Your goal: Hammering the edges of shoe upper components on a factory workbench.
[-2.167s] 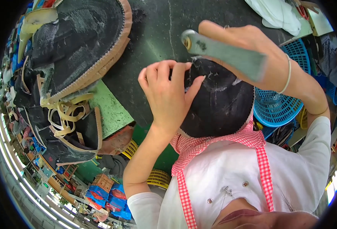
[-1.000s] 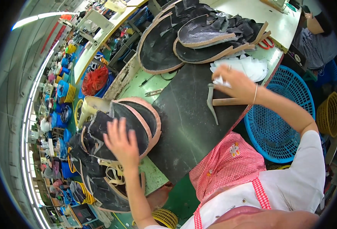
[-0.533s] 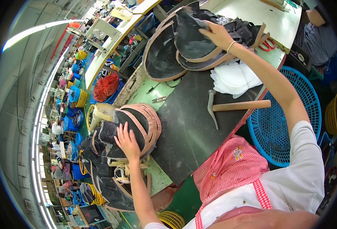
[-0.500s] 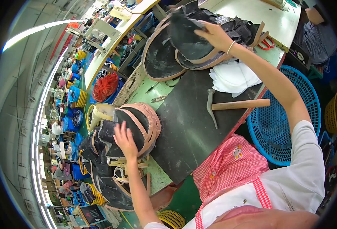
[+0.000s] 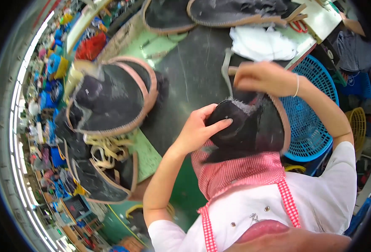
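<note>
a dark shoe upper (image 5: 252,126) is gripped over the desk (image 5: 194,75) by the left hand (image 5: 198,130) and pinched by the right hand (image 5: 265,77), while stacked uppers (image 5: 110,101) judged unworked are left beside it.

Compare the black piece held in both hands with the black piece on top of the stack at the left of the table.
The held black piece is gripped by the left hand and right hand and bent into a dome; the stacked black piece lies flat and untouched. The held one sits over the red checked apron; the stacked one rests on other pieces. Both are dark fabric with a tan edge.
</note>
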Motion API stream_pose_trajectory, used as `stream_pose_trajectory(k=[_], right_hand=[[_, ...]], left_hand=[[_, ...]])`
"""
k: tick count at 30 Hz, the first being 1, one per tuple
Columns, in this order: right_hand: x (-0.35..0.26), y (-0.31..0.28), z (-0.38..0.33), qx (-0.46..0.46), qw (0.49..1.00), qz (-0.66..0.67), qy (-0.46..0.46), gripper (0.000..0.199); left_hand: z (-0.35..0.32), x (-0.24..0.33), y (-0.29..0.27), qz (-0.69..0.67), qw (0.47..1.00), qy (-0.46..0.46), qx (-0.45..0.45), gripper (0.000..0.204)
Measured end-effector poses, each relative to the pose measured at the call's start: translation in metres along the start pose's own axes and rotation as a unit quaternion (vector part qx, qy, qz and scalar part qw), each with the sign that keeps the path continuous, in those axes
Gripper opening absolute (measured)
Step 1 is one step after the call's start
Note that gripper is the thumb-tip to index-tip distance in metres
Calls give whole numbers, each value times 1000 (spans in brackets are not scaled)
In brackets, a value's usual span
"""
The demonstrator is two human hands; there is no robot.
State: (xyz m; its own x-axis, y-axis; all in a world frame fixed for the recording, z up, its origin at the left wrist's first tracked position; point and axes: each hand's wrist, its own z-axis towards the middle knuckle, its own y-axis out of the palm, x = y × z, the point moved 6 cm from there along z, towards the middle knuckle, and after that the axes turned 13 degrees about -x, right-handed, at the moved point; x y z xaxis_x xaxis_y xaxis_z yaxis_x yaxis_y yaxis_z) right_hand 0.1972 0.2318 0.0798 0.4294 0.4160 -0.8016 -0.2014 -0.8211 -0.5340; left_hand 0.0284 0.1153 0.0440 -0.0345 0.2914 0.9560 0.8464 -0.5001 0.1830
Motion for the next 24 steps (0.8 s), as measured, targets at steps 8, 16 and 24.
stream_pose_trajectory(k=[8, 16, 24], right_hand=[[61, 16, 19, 184, 946, -268, -5, 30], [12, 13, -20, 102, 994, 26, 34, 34], [-25, 76, 14, -73, 994, -62, -56, 20]], left_hand=[[-15, -46, -2, -74, 997, -3, 11, 38], [-27, -18, -35, 343, 927, 48, 147, 19], [-5, -1, -66, 483, 865, 58, 124, 22]])
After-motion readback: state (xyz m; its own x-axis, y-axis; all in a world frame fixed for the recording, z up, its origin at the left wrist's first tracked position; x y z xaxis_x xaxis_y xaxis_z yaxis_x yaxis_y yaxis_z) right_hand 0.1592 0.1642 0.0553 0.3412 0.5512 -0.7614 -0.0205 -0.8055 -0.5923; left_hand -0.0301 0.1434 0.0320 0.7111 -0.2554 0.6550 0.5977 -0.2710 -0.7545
